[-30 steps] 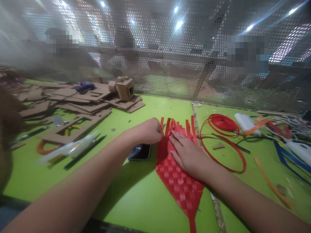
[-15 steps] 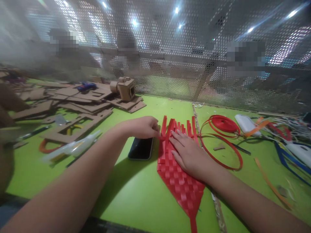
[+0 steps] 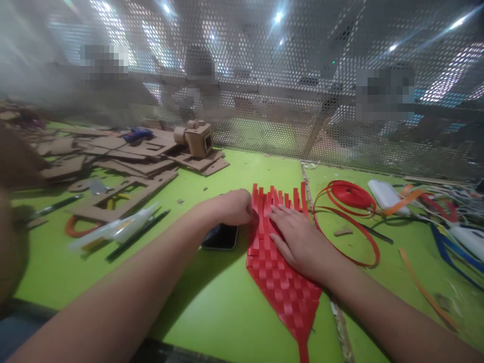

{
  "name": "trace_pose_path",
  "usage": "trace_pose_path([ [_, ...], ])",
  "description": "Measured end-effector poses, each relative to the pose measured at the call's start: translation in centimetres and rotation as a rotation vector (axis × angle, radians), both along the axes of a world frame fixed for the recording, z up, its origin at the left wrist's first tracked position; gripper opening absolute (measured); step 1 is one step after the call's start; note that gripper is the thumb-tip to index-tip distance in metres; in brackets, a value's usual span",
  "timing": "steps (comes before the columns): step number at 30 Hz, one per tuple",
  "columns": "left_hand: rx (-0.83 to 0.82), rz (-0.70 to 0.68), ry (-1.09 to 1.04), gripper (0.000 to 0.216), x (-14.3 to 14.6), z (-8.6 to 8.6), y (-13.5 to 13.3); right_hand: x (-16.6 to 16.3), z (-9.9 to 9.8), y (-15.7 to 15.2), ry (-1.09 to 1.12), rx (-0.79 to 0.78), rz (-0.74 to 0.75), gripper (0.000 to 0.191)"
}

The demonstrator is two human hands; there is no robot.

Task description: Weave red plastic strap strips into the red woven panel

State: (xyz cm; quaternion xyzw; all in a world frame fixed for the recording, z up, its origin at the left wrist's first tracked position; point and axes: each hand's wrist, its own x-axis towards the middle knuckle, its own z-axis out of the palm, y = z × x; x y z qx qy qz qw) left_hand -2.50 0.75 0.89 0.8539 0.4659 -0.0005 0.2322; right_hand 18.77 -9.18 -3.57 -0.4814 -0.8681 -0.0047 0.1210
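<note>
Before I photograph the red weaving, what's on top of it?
The right hand lies on the weaving, hiding the part beneath. The left hand is at the weaving's left edge.

Right-hand fingers (image 3: pixel 282 218) flat on red weave (image 3: pixel 279 290)

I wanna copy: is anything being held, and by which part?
Left hand: can't tell, curled at the left edge of the red mat. Right hand: flat on it, holding nothing.

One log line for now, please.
Left hand: curled at left edge of red weave | Right hand: flat on red weave | Nearby: phone, red coil
</note>
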Motion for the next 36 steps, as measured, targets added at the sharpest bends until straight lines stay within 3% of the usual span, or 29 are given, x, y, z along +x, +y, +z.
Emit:
trace_pose_path([
  [7, -0.035, -0.041, -0.047, 0.019, 0.0, -0.1, 0.4, -0.4, 0.5, -0.1, 0.042, 0.073, 0.077, 0.048],
  [19, -0.049, -0.094, -0.072, 0.026, -0.9, 0.5, 0.7, -0.7, 0.0, 0.0, -0.009, -0.086, 0.026, 0.060],
  [29, -0.024, -0.092, -0.160, 0.029, -1.0, 1.1, 0.9, -0.4, 0.4, -0.1, 0.061, -0.004, 0.005, 0.056],
  [36, -0.011, -0.026, -0.305, 0.023, 0.0, -0.4, 1.1, 0.1, 0.2, 0.2, 0.053, 0.102, -0.037, 0.051],
])
